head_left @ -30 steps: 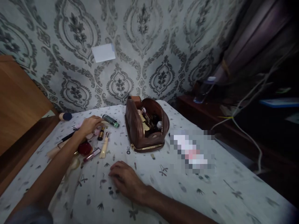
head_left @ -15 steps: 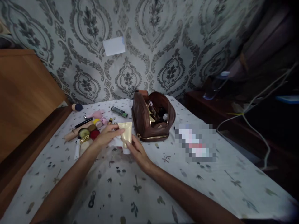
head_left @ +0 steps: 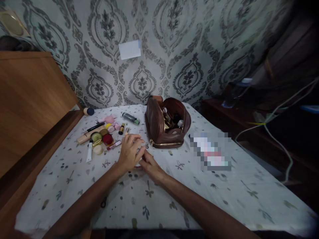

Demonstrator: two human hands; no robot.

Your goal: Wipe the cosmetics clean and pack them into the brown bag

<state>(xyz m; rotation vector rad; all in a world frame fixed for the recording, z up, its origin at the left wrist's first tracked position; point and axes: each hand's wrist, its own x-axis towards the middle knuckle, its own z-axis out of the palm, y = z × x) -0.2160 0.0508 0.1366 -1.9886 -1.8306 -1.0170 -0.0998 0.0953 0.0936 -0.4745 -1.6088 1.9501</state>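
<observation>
My left hand (head_left: 130, 153) and my right hand (head_left: 152, 166) meet over the table, in front of the bag. Both have curled fingers around a small pale thing (head_left: 138, 162) with a reddish lower edge; most of it is covered, so its kind cannot be made out. Just left of my hands lie a slim pink tube (head_left: 114, 145), a red-lidded jar (head_left: 108, 139) and a small black-and-gold bottle (head_left: 121, 128). The brown cosmetic bag (head_left: 164, 137) stands unzipped behind my right hand, with several items inside. The cream-gold tube is not visible.
More cosmetics lie at left: a green-topped jar (head_left: 96, 136), a white tube (head_left: 89, 152), a beige tube (head_left: 87, 135) and a black pen (head_left: 96, 127). A dark green bottle (head_left: 131, 118) lies behind. A blurred item (head_left: 210, 151) is at right. A wooden panel (head_left: 37, 89) borders the left.
The cream-gold tube with a white cap, held between both hands before, has gone from sight. My hands have come closer together over a small pale thing. The view has shifted slightly left.
</observation>
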